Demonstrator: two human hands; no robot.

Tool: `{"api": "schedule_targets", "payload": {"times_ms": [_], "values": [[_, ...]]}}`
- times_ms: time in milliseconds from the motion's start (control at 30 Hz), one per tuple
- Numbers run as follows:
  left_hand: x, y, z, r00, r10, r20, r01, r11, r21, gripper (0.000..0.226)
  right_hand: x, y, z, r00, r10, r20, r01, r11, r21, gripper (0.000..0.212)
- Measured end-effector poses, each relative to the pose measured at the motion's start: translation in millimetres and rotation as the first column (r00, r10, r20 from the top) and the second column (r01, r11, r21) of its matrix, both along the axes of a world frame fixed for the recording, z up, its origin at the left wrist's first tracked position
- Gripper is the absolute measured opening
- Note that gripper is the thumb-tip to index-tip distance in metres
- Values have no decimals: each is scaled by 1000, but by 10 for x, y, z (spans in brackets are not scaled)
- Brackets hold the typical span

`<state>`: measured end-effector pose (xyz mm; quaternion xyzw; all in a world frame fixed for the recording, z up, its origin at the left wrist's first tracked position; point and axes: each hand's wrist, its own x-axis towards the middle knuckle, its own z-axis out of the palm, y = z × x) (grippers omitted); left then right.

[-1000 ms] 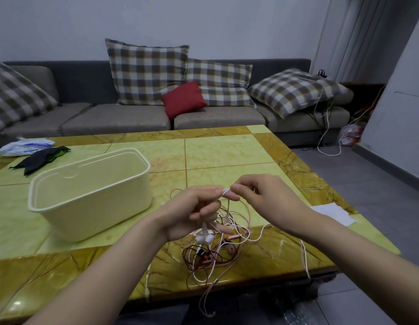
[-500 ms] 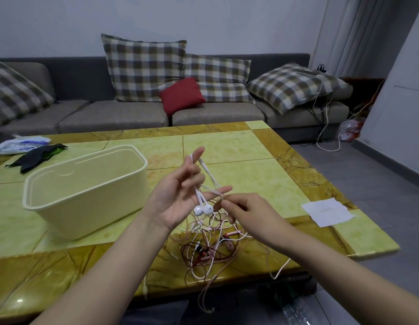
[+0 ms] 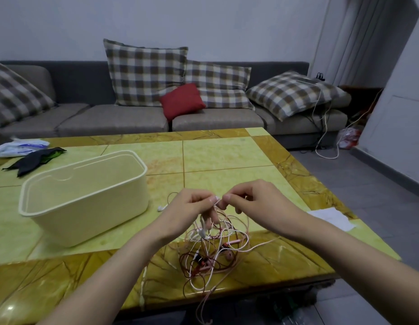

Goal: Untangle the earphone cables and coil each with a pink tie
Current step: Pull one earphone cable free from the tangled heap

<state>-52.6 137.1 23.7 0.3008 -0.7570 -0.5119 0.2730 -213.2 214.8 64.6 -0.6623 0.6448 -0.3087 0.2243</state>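
The yellow tiled surface (image 3: 227, 156) is carrying a cream plastic box (image 3: 98, 219) on my left, and I am holding my left hand (image 3: 189, 212) and right hand (image 3: 257, 205) close together above its near part. The fingers of both are curling in and pinching one white cable (image 3: 217, 201), which is trailing down into the tangle of earphone cables (image 3: 210, 252) lying on the surface below. A white earbud (image 3: 161, 208) is lying near the box.
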Motion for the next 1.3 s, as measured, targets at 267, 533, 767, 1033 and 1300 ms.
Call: {"api": "schedule_targets", "payload": {"times_ms": [267,533,767,1033,1300], "values": [[95,7,27,882,-56,-468,340,762,551,26,-120,-86,24,993,-88,78,91,995,-40,25],[97,-19,176,599,169,-783,535,643,548,36,44,-69,-224,975,-93,203,78,994,83,30],[60,-40,247,715,307,-628,16,891,453,27,129,31,-342,996,-19,84,12,997,81,26],[182,-64,42,975,203,-87,-210,974,-84,28,139,84,-226,996,76,-49,-74,996,43,24],[164,35,-57,990,-126,-57,138,938,319,27,-48,-31,31,999,6,-50,-10,996,-85,21]]}}
